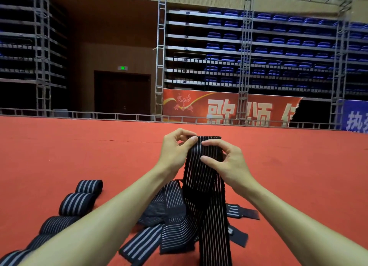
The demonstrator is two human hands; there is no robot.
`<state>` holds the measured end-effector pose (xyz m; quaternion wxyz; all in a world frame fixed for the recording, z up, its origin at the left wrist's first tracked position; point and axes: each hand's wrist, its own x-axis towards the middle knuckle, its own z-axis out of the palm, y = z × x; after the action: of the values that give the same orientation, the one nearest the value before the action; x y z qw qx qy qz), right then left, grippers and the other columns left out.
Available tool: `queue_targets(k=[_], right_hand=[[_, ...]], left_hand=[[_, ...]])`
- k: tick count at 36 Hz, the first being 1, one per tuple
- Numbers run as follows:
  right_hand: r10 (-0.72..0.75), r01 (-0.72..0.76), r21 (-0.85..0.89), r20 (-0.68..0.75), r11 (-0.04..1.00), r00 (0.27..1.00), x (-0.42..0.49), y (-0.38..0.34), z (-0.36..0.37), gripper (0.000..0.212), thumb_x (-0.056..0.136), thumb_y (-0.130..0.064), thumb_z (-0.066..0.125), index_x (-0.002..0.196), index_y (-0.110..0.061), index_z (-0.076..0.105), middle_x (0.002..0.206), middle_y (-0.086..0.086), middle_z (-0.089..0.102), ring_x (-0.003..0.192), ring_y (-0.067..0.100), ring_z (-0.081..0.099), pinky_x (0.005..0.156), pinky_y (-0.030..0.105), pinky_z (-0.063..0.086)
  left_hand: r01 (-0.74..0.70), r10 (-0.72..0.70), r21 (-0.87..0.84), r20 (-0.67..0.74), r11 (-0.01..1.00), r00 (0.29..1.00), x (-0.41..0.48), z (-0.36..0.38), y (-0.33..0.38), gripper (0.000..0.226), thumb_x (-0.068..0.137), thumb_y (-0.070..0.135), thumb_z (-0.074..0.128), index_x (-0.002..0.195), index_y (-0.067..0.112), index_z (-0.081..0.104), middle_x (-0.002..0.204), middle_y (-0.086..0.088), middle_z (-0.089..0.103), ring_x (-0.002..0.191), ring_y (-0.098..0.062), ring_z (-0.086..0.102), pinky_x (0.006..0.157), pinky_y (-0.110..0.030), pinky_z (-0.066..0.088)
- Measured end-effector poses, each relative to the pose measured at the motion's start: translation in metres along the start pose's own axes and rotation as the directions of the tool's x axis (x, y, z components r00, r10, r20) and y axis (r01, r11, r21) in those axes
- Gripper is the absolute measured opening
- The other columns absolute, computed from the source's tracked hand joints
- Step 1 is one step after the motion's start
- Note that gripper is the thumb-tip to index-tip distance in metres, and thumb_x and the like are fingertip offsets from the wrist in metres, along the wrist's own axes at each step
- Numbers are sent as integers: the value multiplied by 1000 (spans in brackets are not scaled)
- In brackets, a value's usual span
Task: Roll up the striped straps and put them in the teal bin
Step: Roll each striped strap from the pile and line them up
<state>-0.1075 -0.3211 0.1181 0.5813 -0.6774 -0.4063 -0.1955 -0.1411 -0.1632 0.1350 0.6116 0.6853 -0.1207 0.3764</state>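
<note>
Head view: left hand [175, 150], right hand [227, 162] pinch striped strap [205, 186]; its tail cropped.

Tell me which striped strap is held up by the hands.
The long thin-striped strap, pinched at its top end by the left hand and right hand. The rolled straps and the loose pile lie on the red floor.

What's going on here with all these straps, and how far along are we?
A person holds one long black elastic strap with thin white stripes upright. The left grip and right grip pinch its top end, apparently starting a roll. Some rolled striped straps lie in a row on the red carpet to the left. A pile of unrolled straps lies beneath the hands. No teal bin is in view.
</note>
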Motion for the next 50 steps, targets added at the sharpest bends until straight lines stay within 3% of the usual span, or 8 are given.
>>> queue_targets(k=[5, 10, 19, 26, 29, 35, 43, 50], right_hand=[[22, -16, 79, -70, 997, 997, 5, -5, 2, 41, 78, 16, 70, 98, -20, 72, 93, -11, 74, 84, 0, 68, 76, 20, 55], [58, -42, 132, -118, 990, 991, 10, -9, -1, 39, 81, 18, 65, 105, -12, 73, 97, -1, 73, 80, 0, 69, 68, 19, 56], [99, -63, 186, -192, 981, 976, 18, -9, -9, 41, 81, 13, 68, 104, -21, 72, 97, -3, 73, 85, 5, 71, 73, 27, 60], [113, -71, 197, -210, 978, 971, 24, -14, -14, 41, 83, 13, 66, 106, -20, 71, 98, 2, 72, 81, 6, 71, 67, 25, 58], [112, -71, 195, -210, 978, 971, 27, -16, -15, 41, 83, 14, 65, 106, -20, 71, 100, 4, 72, 83, 7, 71, 67, 25, 58], [125, -84, 198, -201, 977, 972, 29, -21, -17, 41, 83, 14, 64, 108, -17, 72, 93, 4, 72, 75, 8, 72, 66, 31, 61], [129, -81, 232, -201, 969, 971, 36, -22, -19, 40, 83, 13, 66, 105, -20, 74, 101, 7, 71, 81, 14, 72, 66, 33, 61], [125, -65, 280, -199, 958, 972, 41, -24, -18, 41, 81, 14, 68, 102, -21, 75, 99, 4, 72, 84, 20, 73, 69, 37, 61]], left_hand=[[65, -61, -29, 119, 997, 991, -5, 2, -1, 19, 98, 14, 60, 108, 30, 58, 99, -8, 65, 90, -23, 66, 80, -45, 59], [47, -43, -8, 308, 999, 950, -23, 7, -10, 69, 99, 1, 54, 142, 45, 24, 99, -12, 65, 79, -20, 70, 73, -40, 61], [-109, 3, 248, 390, 963, 921, -32, 6, -31, 91, 91, -8, 50, 144, 57, 14, 133, 11, 52, 112, -13, 61, 98, -44, 53], [-76, -24, 238, 391, 968, 920, -41, 6, -31, 91, 95, -9, 47, 140, 62, 12, 145, -3, 44, 114, 13, 51, 106, -33, 48], [-72, -19, 229, 373, 971, 928, -43, 7, -30, 95, 95, -8, 50, 136, 69, 13, 148, -1, 41, 130, -4, 47, 110, -40, 45], [56, -101, 115, 434, 992, 895, -45, 6, -29, 95, 95, -7, 56, 132, 71, 18, 140, -4, 41, 105, -25, 68, 79, -36, 61], [115, -131, 64, 491, 991, 861, -47, 1, -32, 100, 90, -3, 67, 140, 68, 19, 152, -3, 25, 101, -35, 71, 87, -57, 56], [185, -146, -30, 498, 982, 855, -50, 2, -31, 97, 91, -7, 63, 144, 61, 19, 151, -2, 36, 95, -26, 74, 60, -29, 58]])
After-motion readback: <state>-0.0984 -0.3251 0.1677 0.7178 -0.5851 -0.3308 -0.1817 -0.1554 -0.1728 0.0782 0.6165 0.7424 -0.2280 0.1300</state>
